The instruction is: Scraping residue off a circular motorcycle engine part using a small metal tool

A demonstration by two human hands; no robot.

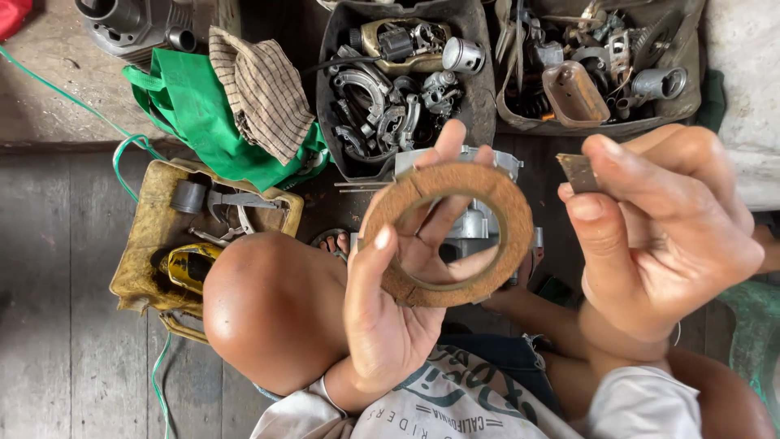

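Observation:
My left hand [398, 284] holds up a flat brown ring [487, 199] with a rough, cork-like face, thumb on its near rim and fingers behind it. My right hand [666, 236] is raised beside it and pinches a small dark flat piece [578, 171] between thumb and fingers, a short gap to the right of the ring. Behind the ring, partly hidden, sits a grey metal engine part [479, 223] on the floor. My bare knee [272, 309] is at lower left.
Two dark trays of metal engine parts stand at the top [483, 114] and top right [597, 126]. A yellow cut-open container [146, 236] with tools lies at left. A green bag [191, 106] with a checked cloth [260, 85] lies beside it. The floor is grey wooden planks [57, 284].

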